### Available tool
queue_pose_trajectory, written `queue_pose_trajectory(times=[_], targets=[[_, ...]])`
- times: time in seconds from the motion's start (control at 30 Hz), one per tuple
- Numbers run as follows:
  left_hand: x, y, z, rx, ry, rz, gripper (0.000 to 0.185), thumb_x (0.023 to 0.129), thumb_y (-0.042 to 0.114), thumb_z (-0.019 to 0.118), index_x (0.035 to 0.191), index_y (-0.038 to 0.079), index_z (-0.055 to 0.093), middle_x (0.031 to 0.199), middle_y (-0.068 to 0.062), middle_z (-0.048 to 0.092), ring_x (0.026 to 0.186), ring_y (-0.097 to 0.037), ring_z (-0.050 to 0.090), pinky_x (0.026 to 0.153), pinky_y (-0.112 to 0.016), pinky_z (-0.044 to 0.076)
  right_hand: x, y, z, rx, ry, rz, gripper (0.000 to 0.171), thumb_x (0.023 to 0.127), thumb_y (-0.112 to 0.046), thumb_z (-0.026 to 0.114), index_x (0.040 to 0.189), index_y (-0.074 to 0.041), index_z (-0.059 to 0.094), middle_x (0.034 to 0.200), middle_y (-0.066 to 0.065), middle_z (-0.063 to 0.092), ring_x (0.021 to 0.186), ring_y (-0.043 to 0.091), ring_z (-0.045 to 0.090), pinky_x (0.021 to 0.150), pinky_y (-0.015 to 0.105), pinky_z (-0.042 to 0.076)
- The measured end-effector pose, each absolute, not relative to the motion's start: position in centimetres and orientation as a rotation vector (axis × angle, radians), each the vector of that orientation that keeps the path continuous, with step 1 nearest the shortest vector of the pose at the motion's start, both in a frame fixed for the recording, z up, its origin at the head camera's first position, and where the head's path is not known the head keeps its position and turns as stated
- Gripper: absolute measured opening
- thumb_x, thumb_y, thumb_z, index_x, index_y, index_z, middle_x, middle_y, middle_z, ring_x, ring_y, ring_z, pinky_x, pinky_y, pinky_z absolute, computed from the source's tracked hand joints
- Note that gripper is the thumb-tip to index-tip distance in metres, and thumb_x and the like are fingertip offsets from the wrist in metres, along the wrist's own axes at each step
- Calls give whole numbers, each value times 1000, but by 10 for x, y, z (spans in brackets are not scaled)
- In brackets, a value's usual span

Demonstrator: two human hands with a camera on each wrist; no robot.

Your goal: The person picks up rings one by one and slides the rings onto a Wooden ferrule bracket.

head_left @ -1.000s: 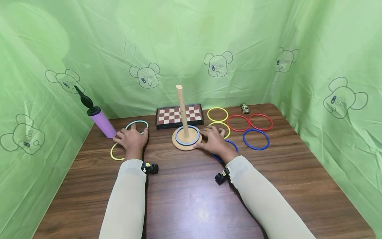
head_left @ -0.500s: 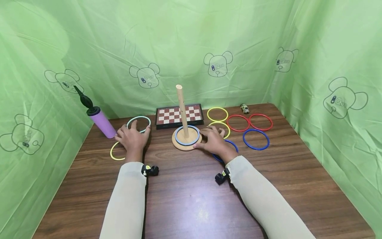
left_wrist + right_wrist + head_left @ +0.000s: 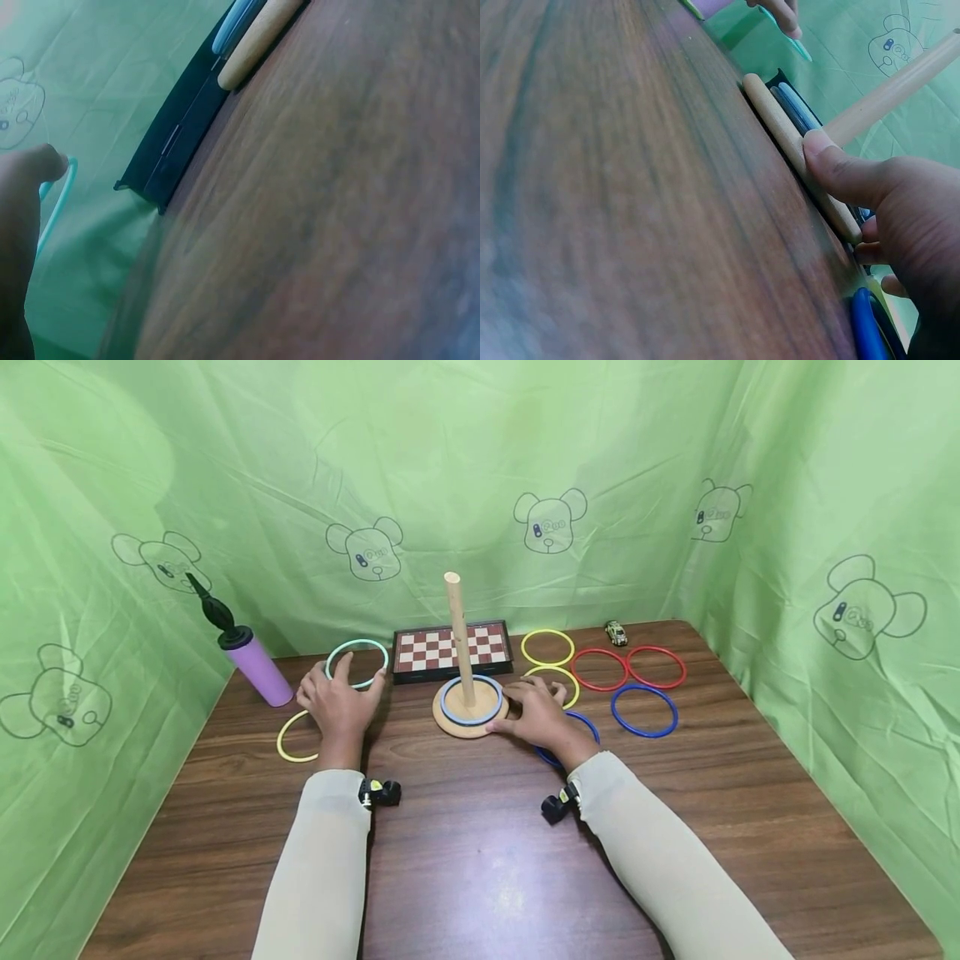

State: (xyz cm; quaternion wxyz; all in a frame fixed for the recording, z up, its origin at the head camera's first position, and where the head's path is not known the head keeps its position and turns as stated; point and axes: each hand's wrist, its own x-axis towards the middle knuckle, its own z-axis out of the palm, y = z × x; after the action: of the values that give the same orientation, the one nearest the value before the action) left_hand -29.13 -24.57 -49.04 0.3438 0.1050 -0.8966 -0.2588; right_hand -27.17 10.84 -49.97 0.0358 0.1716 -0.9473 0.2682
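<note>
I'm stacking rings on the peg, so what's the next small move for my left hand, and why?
Probably carry the teal ring right and up over the peg. The left hand grips it lifted near the chessboard, the right hand steadies the base, and only a blue ring sits there.

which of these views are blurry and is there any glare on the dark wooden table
Head view: sharp, evenly lit, with a pale glare patch on the dark wooden table near the camera. Left wrist view: table grain smeared and soft, the left hand a dark blur. Right wrist view: near table blurred, the right hand fairly sharp.
</note>
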Motion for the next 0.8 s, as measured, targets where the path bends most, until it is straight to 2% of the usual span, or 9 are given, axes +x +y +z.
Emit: queue_pose_trajectory(times=[0.43,0.8], targets=[[-289,-234,-474,172,-2246,-707,69,85,59,83,140,18,74,147,-36,56,139,-54,48,117,-71,28,-273,109,-502,545,-2895,824,85,83,-60,92,149,-11,69,155,10,66,155,40,43,123,76,11],[-280,-216,-439,92,-2151,-784,69,85,61,84,139,19,74,144,-32,59,135,-50,51,115,-68,32,-273,110,-502,539,-2903,828,86,83,-60,92,149,-11,68,156,10,66,157,40,42,122,75,9]])
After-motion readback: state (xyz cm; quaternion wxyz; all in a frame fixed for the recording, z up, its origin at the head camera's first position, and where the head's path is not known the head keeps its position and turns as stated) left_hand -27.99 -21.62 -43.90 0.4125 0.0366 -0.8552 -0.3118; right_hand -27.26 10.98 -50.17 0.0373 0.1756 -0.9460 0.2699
